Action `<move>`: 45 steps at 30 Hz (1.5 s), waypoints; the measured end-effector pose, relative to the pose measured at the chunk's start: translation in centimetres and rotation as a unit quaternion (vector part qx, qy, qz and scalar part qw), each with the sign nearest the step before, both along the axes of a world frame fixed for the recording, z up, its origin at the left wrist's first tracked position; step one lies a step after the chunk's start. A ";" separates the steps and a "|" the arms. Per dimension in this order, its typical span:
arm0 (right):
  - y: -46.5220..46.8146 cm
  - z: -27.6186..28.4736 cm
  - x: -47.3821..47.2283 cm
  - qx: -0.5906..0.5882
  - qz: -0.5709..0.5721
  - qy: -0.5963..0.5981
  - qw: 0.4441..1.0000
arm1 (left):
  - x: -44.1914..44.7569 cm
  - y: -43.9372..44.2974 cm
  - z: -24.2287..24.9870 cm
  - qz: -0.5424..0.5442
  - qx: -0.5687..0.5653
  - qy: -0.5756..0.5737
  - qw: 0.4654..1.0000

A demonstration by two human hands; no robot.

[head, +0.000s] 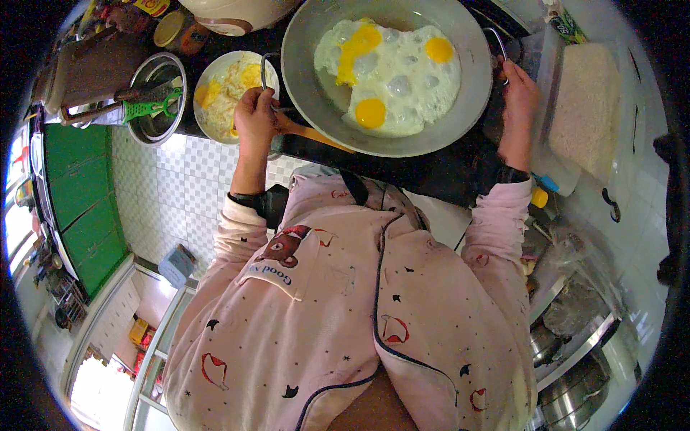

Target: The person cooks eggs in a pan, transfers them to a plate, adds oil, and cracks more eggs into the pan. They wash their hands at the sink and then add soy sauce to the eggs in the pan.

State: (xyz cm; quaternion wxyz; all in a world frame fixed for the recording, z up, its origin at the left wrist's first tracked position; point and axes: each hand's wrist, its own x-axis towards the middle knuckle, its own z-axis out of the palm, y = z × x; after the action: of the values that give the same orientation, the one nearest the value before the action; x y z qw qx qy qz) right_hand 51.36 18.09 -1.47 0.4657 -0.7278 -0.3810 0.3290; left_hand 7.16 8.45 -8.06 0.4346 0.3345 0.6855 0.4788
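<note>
A wide grey metal pan (pixel 477 102) stands at the top centre, with several eggs frying in it as one joined white (pixel 399 86). Two yolks are whole and another has run. My left hand (pixel 255 116) grips the pan's left wire handle (pixel 263 70), and my right hand (pixel 518 91) grips the right one (pixel 496 40). Below my left hand, a wooden utensil (pixel 315 133) passes from near my fingers to under the pan's rim; whether that hand touches it is hard to tell. Just left of this hand is a white plate (pixel 200 116) of fried eggs.
Left of the plate, a steel bowl (pixel 183 97) holds a green peeler (pixel 148 109). Jars (pixel 170 29) and a cream-coloured appliance (pixel 242 13) stand behind. On the right is a clear plastic container (pixel 550 86) beside a pale grainy slab (pixel 585 108). The dark counter edge (pixel 409 180) runs before me.
</note>
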 end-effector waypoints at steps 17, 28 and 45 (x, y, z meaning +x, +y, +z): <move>1.4 0.2 0.7 -0.047 0.044 -0.065 0.996 | -0.5 0.9 3.0 -0.050 -0.055 0.014 0.997; 1.5 1.4 0.1 -0.066 0.033 -0.088 0.993 | -0.8 1.1 1.9 -0.056 -0.056 0.010 0.997; -0.5 0.3 0.3 -0.036 0.012 -0.055 0.998 | -1.1 1.2 4.2 -0.097 -0.038 0.100 0.989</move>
State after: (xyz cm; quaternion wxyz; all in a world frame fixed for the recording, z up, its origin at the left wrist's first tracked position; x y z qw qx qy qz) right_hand 51.62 17.56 -1.16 0.4133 -0.7567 -0.4025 0.3075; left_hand 6.09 9.62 -3.83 0.4207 0.4290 0.7077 0.3717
